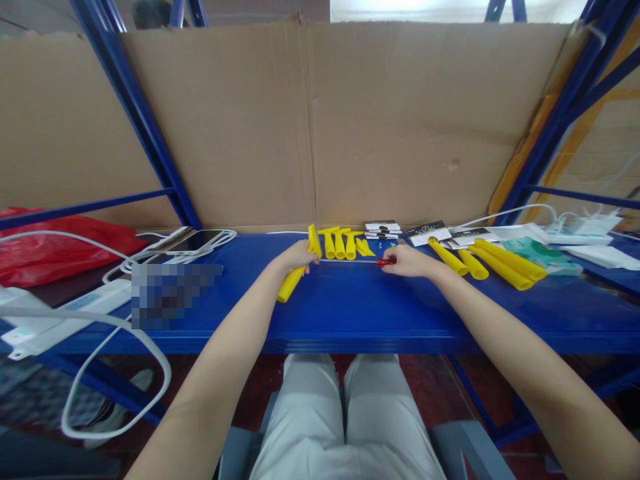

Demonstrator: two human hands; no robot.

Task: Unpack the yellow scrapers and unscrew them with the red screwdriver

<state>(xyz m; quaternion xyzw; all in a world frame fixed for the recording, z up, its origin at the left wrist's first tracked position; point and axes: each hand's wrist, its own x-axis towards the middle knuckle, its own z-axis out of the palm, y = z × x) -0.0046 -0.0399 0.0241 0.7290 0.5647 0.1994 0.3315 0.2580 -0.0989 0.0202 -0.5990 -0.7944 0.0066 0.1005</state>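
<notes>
My left hand is closed round a yellow tubular piece, whose lower end slants toward the table's front edge and whose flared top rises above the fingers. In my right hand is the red handle of a screwdriver. Its thin metal shaft runs left across to my left hand; where the tip ends is hidden by the fingers. Behind the shaft, several yellow pieces stand in a row, with small loose yellow parts to their right.
Packaged cards are stacked at the back. More yellow tubes lie at the right by a green packet. Cables, a white power strip and a red bag occupy the left. Cardboard closes off the back of the blue table.
</notes>
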